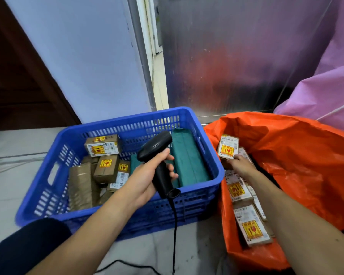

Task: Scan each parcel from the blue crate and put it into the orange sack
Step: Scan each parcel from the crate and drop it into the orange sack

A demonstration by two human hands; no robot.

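Blue crate [216, 176]: rigid moulded plastic w/ slotted lattice walls and cut-out handle, on a grey floor [12, 191]. Inside, left half: a pile of small cardboard parcels [105, 169], brown, boxy, glossy w/ clear tape, each w/ a yellow-and-red fragile sticker and a white barcode label. One parcel sits higher at the back, the rest are jumbled at angles. Right half: long green fabric bundles [189, 157], matte, lying lengthwise.

Left hand [147, 176] is over the crate, fingers wrapped round the grip of a black barcode scanner [157, 153]. It's smooth plastic, pistol-shaped, head up and away from the person. Its black cable [174, 225] drops from the handle base to the floor.

Orange sack [298, 155]: thin crinkly plastic, mouth open, touching the crate's right side. It holds several flat parcels w/ the same stickers, overlapping along its left wall.

Right hand [242, 165] is inside the sack, fingers curled on the near edge of the held parcel [227, 148], which stands tilted at the far end.

Behind: dull sheet-metal panel [236, 56], pink plastic sheeting [330, 80].
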